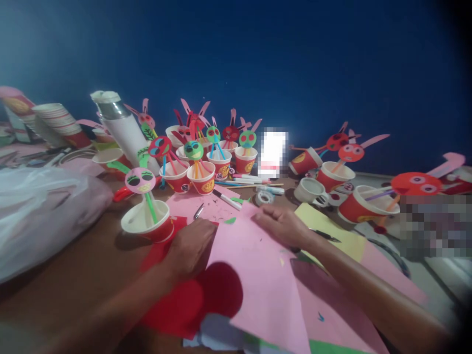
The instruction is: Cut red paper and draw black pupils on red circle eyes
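pink sheet [254, 275]: between both hands, long axis pointing away, far end tilted left | right hand [282, 227]: nearer, on the far right edge, thumb and fingers together, pinched on the paper | left hand [191, 248]: curled beside the far left edge, fingertips hidden, cannot tell whether clamped or merely touching

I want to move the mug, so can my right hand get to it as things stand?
Probably yes: the mug stands just beyond your right hand, with nothing upright between them, though you'd likely need to let go of the pink sheet first.
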Action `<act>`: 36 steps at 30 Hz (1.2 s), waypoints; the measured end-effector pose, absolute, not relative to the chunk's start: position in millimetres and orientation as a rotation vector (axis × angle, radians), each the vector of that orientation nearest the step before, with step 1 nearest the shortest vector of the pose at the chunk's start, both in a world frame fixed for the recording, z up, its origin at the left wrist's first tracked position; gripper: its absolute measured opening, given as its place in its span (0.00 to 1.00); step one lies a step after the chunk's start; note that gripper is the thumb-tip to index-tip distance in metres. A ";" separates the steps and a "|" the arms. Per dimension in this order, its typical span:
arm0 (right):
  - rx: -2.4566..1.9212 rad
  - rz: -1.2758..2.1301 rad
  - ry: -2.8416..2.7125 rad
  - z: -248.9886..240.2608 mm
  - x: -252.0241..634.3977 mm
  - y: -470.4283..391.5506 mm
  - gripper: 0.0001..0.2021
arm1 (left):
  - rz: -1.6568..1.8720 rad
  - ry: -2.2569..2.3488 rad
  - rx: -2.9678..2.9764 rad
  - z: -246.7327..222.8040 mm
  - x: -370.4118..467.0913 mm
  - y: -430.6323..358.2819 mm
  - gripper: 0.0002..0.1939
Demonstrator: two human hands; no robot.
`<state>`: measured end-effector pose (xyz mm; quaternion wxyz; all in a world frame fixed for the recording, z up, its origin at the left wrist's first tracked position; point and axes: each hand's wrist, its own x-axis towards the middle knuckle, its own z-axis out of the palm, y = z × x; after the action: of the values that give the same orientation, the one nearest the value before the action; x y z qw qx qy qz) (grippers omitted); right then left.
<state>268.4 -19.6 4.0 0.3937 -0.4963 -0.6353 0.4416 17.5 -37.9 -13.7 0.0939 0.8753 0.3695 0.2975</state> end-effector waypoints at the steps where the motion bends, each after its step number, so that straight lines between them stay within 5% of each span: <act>1: -1.272 1.086 -1.717 4.1 263.6 -24.2 0.16 | 0.892 1.058 2.567 -12.1 16.5 -38.5 0.16; 8: -1.257 0.501 -2.310 -2.3 249.2 -32.5 0.14 | 0.850 1.041 2.083 -7.7 12.7 -43.5 0.18; 20: -1.212 0.607 -2.238 -4.9 256.9 -19.6 0.11 | 0.746 1.356 1.768 -12.6 21.8 -42.8 0.08; 28: -1.388 0.812 -1.988 2.7 269.1 -10.0 0.09 | 0.667 1.177 1.463 -9.7 17.3 -35.3 0.13; 36: -1.363 0.830 -2.051 -0.2 277.0 -7.3 0.11 | 0.652 1.145 1.385 -13.9 23.4 -37.2 0.02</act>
<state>277.0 -7.3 -0.2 0.2678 -0.5053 -0.7604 0.3077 23.4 -37.2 -13.9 0.5771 0.5916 0.4891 0.2787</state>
